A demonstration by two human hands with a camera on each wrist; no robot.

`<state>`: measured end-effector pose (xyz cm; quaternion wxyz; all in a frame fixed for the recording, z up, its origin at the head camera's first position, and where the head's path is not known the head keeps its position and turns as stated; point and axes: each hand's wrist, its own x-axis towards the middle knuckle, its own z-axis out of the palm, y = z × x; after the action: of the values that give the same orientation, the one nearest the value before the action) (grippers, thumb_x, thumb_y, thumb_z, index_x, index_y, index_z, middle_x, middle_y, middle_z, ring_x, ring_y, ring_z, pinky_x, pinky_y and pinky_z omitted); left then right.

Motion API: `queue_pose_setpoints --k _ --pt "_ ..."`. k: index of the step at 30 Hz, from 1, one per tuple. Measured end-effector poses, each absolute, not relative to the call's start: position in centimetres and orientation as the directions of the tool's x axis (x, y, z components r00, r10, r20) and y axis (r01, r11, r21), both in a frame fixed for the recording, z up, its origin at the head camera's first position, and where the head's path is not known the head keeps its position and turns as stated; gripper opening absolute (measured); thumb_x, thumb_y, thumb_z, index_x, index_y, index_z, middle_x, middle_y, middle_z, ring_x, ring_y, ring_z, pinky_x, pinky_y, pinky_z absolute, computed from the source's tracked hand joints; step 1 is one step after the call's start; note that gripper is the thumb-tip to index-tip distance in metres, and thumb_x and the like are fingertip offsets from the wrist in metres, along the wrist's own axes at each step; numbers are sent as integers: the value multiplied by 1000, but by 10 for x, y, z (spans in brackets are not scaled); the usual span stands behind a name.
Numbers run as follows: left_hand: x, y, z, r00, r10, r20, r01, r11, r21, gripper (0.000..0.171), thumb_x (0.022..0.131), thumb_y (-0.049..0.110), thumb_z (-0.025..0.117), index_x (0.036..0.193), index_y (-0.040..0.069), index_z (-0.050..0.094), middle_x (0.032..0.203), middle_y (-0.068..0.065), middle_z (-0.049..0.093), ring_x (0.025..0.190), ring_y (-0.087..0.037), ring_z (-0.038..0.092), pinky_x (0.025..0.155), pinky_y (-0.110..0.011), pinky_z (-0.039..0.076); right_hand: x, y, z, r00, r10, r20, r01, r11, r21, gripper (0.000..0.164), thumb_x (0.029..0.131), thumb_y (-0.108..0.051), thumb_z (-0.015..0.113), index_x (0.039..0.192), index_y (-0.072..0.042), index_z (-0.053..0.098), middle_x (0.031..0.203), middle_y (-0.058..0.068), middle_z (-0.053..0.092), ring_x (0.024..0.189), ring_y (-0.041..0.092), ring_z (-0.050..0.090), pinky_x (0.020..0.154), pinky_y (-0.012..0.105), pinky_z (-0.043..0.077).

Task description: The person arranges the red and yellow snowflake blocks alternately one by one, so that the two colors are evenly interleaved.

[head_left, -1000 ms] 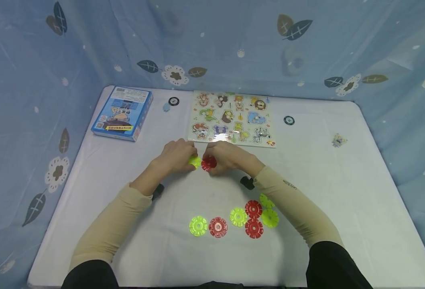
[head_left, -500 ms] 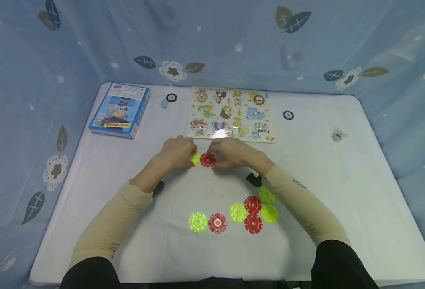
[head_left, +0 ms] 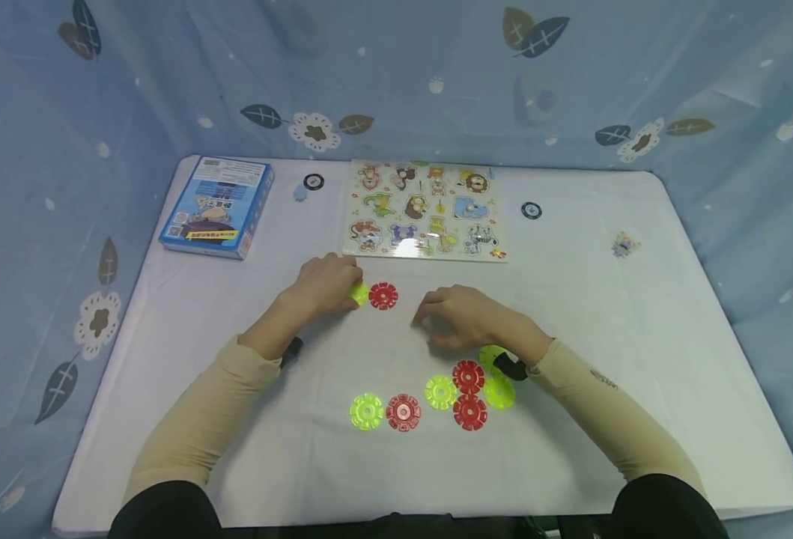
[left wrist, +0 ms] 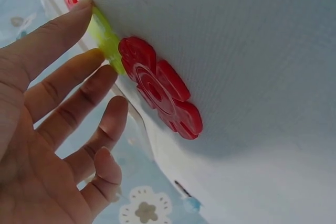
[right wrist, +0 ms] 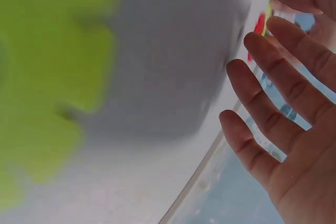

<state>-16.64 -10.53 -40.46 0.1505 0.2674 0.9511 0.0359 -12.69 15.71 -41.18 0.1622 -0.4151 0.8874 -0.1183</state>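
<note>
the left hand [head_left: 322,286] reaches forward over the white table [head_left: 585,284], its back turned up and its fingers bent down toward the surface. it pinches a green disc [head_left: 359,294] at the edges, thumb [left wrist: 58,32] on one side and index finger on the other, while the ring and little fingers curl loosely clear of it. that green disc lies on the table just in front of the animal board [head_left: 425,212], with a red disc [head_left: 383,296] just beside it on the right. the left wrist view shows another red disc [left wrist: 160,88] meeting its other side, hidden under the hand from above.

the right hand [head_left: 463,318] has nothing in its grasp: fingers apart and gently bent, it hangs to the right of the first red disc and a little nearer the person. its black wrist band [head_left: 509,367] partly covers the uppermost green piece of a cluster of discs [head_left: 469,412], three green and two red. left of that cluster, a loose green disc [head_left: 366,412] and a loose red disc [head_left: 403,413] lie side by side.

both forearms, in beige sleeves [head_left: 194,415], slant inward from the lower corners, the right one angled further outward at the elbow.
</note>
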Motion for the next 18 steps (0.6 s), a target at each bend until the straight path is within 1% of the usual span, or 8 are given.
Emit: queue_pose_setpoints --k 6,9,15,18 --pt "-167 -106 -403 -812 519 -267 496 855 152 40 77 31 80 109 10 69 107 -5 64 90 -24 57 72 -37 48 -101 161 -410 -559 -816 -147 -748 573 -336 35 79 -31 74 112 -22 69 114 -6 68 104 15 61 91 36 49" --pt "-167 -106 -403 -812 518 -270 493 855 158 40 77 31 80 110 10 68 106 -5 63 90 -24 57 72 -37 48 -89 159 -407 -533 -835 -134 -772 545 -328 34 79 -32 74 112 -22 69 112 -7 68 103 14 60 91 36 49" --pt "-166 -106 -403 -811 519 -270 491 855 168 40 78 30 80 110 10 68 108 -5 63 92 -25 57 73 -38 49 -66 152 -404 -493 -853 -170 -800 521 -296 38 78 -35 74 113 -24 68 113 -8 67 104 13 58 94 36 47" --pt "-165 -106 -404 -810 519 -272 489 855 176 41 78 31 80 111 10 68 111 -5 63 94 -25 58 75 -39 50 -56 149 -405 -475 -858 -194 -821 512 -254 41 77 -38 76 115 -25 68 115 -7 66 107 14 57 95 37 47"
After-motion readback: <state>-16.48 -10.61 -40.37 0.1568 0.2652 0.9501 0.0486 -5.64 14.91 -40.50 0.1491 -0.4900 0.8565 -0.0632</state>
